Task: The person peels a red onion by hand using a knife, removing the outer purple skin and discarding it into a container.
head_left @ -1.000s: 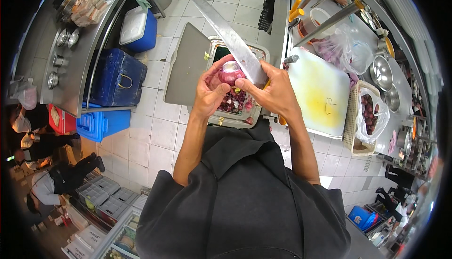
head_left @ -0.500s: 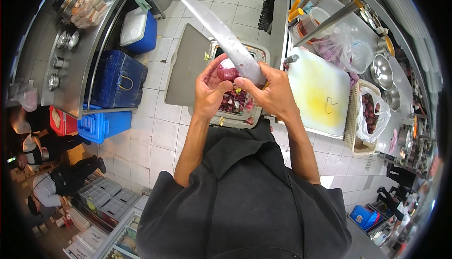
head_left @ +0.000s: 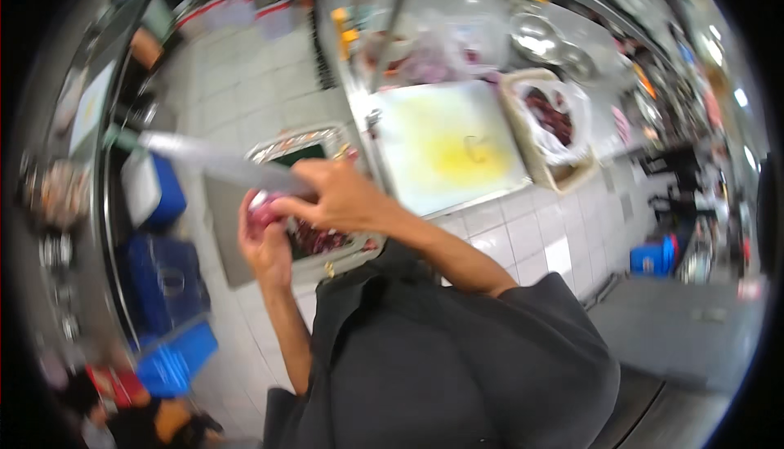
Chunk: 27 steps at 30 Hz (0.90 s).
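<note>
- While we stood over a tiled floor (head_left: 518, 232), a long steel desk (head_left: 604, 102) ran ahead of us and to our right.
- On our left stood a dark blue cooler box (head_left: 167, 281), blurred like much of the scene.
- Directly before us, below our hands, we had a pale grey bin (head_left: 351, 254), its top uncovered and dark red scraps (head_left: 318, 241) inside.
- On the desk, near its edge, we saw a white cutting board (head_left: 420, 134) stained yellow.
- Just beside that board stood a cream basket (head_left: 567, 178), lined with a white plastic bag (head_left: 576, 134) around dark red, rounded pieces.
- We had a long, broad knife (head_left: 220, 163) pointing out to our left, its handle hidden from view.
- Our right hand (head_left: 347, 196) had its fingers clamped on the knife's near end, the thumb reaching toward a red onion (head_left: 262, 210).
- Our left hand (head_left: 265, 245) had its fingers clamped around that onion.
- We held the onion above the bin's left side, near the blade; whether the edge touched it, we could not tell.
</note>
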Each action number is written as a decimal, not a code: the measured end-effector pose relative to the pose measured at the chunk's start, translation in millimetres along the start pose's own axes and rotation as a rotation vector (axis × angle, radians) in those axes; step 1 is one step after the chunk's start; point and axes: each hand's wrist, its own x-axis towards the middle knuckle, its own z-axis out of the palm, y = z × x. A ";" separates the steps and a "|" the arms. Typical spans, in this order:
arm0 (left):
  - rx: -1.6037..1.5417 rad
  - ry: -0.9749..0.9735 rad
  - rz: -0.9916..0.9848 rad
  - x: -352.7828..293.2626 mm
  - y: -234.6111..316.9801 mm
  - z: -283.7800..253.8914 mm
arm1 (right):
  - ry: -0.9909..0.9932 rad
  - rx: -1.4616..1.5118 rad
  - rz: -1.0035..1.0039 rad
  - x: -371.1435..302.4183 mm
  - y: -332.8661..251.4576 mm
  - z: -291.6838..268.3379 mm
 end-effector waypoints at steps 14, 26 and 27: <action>-0.137 -0.153 -0.206 10.1 5.0 4.7 | 0.041 0.062 -0.002 0.4 20.6 -11.8; 0.072 0.180 -0.055 6.5 1.0 0.5 | -0.085 0.279 0.041 -2.9 12.1 6.7; 0.066 0.172 -0.060 8.2 0.7 6.4 | -0.094 0.316 0.082 -2.3 8.8 4.2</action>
